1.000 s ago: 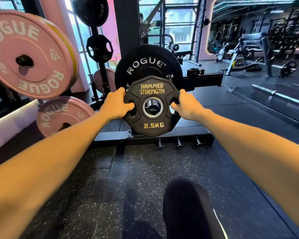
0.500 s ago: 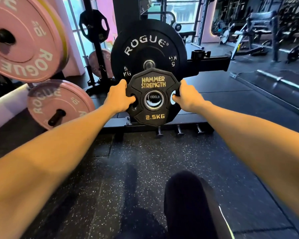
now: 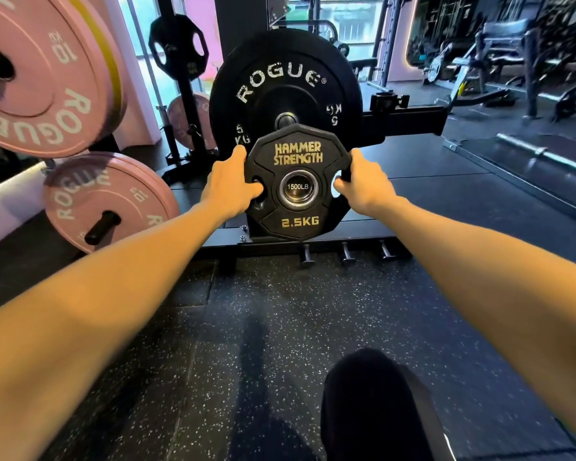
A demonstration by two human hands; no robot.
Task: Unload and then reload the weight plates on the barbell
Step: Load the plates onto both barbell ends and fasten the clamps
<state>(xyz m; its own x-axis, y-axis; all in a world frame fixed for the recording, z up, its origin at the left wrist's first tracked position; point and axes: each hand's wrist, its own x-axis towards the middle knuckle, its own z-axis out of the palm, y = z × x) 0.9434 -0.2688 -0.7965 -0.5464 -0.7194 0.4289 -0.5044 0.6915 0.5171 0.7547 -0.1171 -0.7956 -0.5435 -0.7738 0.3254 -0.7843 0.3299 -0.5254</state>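
Observation:
A small black 2.5 kg plate (image 3: 298,151), lettered HAMMER STRENGTH, hangs upright on the barbell sleeve. The sleeve's end cap (image 3: 297,187), marked 1500LB, shows through the plate's centre hole. My left hand (image 3: 228,184) grips the plate's left edge with its fingers in the left grip slot. My right hand (image 3: 363,186) grips the right edge the same way. Just behind stands a larger black ROGUE 5 kg plate (image 3: 280,81) on its own peg, its lower part hidden by the small plate.
Two pink ROGUE plates (image 3: 40,81) (image 3: 110,197) hang on pegs at the left. Another black plate (image 3: 177,44) sits on a stand behind. Short pegs (image 3: 345,254) stick out of the rack base. My dark-clad knee (image 3: 373,404) is below; a bench (image 3: 499,44) stands far right.
Both hands have kept their grip on the small plate. The view has tipped, so the ROGUE plate's centre peg now shows above the small plate instead of being hidden behind it.

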